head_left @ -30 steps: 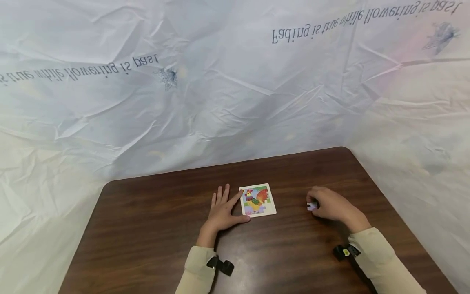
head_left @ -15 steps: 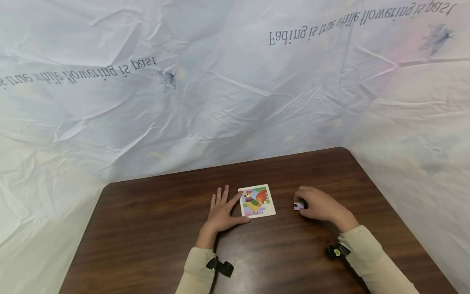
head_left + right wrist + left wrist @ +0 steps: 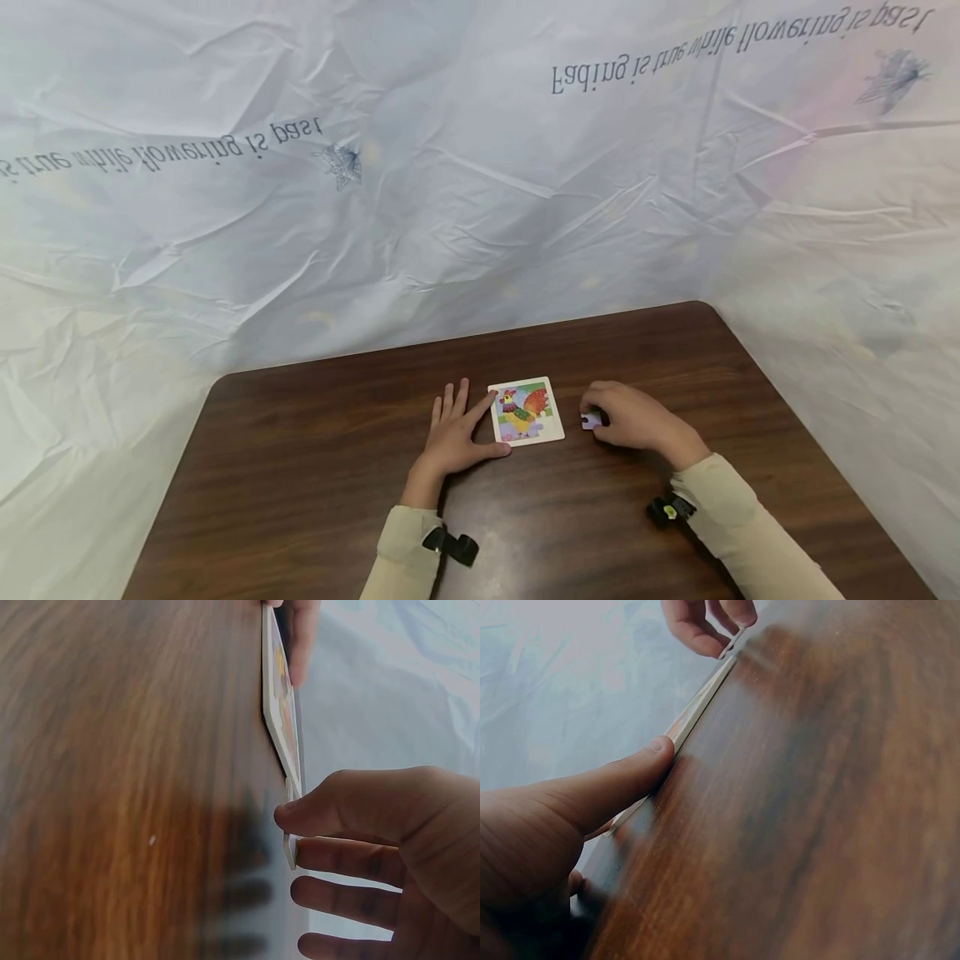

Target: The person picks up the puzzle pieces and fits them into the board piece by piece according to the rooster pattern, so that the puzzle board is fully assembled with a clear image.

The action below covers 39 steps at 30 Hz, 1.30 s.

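Observation:
A square rooster jigsaw board [image 3: 551, 427] with a pale frame lies flat on the table; its lower right corner shows bare backing. My left hand [image 3: 452, 443] lies beside it with fingers spread, index fingertip at the upper left corner and thumb at the lower left. In the left wrist view the thumb of the left hand [image 3: 540, 817] touches the board's edge. Just right of the board, my right hand [image 3: 639, 418] pinches a purple puzzle piece [image 3: 590, 422] between thumb and fingers. The right wrist view shows that piece [image 3: 290, 853] tilted on edge, close to the board's near end.
The dark wood-grain table [image 3: 315, 483] has rounded far corners. Behind and beside it hangs a wrinkled pale sheet [image 3: 480, 192] with printed lettering. Black straps with small devices [image 3: 450, 543] sit on both wrists.
My right hand has moved left across the table with the puzzle piece, from well right of the board to close beside it. The left hand and board have stayed in place.

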Each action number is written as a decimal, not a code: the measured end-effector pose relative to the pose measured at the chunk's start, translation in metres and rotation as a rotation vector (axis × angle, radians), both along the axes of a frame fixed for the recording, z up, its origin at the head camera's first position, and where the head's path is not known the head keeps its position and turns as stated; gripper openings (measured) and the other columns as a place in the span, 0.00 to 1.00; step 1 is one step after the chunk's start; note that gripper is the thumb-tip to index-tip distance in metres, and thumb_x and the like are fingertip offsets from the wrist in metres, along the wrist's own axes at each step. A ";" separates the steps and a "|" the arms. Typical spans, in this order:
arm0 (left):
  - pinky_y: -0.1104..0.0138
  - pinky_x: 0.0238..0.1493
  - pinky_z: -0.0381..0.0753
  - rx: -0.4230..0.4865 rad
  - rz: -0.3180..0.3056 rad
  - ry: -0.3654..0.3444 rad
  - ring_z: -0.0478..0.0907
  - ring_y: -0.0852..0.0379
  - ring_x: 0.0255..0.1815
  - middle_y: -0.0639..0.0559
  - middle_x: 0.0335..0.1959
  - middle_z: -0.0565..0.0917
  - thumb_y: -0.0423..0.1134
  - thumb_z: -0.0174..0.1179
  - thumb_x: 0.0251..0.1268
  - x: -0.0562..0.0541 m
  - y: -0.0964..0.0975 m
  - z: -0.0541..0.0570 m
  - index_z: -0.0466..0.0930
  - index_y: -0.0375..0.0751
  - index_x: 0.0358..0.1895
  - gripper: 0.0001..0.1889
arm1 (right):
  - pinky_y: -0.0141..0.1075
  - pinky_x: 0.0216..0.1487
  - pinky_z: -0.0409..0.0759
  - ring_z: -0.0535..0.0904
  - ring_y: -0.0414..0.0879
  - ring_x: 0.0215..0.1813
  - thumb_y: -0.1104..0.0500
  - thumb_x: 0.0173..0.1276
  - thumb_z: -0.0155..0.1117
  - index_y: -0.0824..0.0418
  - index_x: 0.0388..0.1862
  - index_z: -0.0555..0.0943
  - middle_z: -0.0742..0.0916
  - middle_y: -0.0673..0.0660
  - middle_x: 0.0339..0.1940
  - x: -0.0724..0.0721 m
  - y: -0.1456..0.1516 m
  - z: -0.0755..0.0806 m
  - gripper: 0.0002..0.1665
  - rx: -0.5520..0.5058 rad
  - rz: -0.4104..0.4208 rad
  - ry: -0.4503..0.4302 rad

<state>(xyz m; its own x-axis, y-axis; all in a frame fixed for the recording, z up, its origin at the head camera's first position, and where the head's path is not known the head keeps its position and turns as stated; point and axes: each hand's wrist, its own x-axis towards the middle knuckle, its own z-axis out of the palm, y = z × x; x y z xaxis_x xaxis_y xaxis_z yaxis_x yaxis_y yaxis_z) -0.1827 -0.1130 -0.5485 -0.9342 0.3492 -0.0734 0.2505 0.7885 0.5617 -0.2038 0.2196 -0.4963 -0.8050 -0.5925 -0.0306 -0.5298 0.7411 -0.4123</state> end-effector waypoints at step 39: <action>0.37 0.82 0.29 -0.011 -0.001 -0.016 0.26 0.33 0.86 0.37 0.87 0.38 0.66 0.72 0.62 -0.002 -0.001 0.000 0.58 0.57 0.86 0.52 | 0.49 0.54 0.83 0.82 0.52 0.54 0.68 0.67 0.73 0.62 0.50 0.90 0.87 0.55 0.51 0.002 -0.063 -0.011 0.12 -0.075 0.090 0.044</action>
<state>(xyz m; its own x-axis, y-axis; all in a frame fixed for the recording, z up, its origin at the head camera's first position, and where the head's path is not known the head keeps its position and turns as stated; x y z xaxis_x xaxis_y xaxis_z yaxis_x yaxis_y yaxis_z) -0.1847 -0.1135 -0.5483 -0.9325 0.3493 -0.0920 0.2427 0.7945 0.5567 -0.2016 0.1567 -0.5070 -0.7482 -0.6616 0.0501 -0.6113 0.6581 -0.4397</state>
